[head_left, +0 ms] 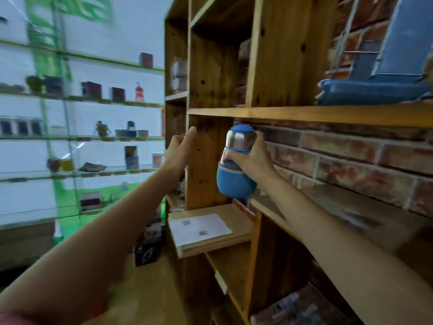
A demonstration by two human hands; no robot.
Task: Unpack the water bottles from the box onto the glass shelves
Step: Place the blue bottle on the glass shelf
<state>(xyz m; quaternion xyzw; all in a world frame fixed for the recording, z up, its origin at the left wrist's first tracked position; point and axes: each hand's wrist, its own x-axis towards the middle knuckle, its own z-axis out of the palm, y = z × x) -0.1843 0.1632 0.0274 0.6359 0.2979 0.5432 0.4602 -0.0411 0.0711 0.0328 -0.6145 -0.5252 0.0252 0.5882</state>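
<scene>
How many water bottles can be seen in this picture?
1. The blue and steel water bottle is held in the right hand, in front of the wooden shelf unit. The blurred glass shelves at left may hide others.

Left hand (pixel 179 148): arm extended forward, fingers straight, holding nothing. Right hand (pixel 251 158): arm extended, fingers curled in grip.
</scene>
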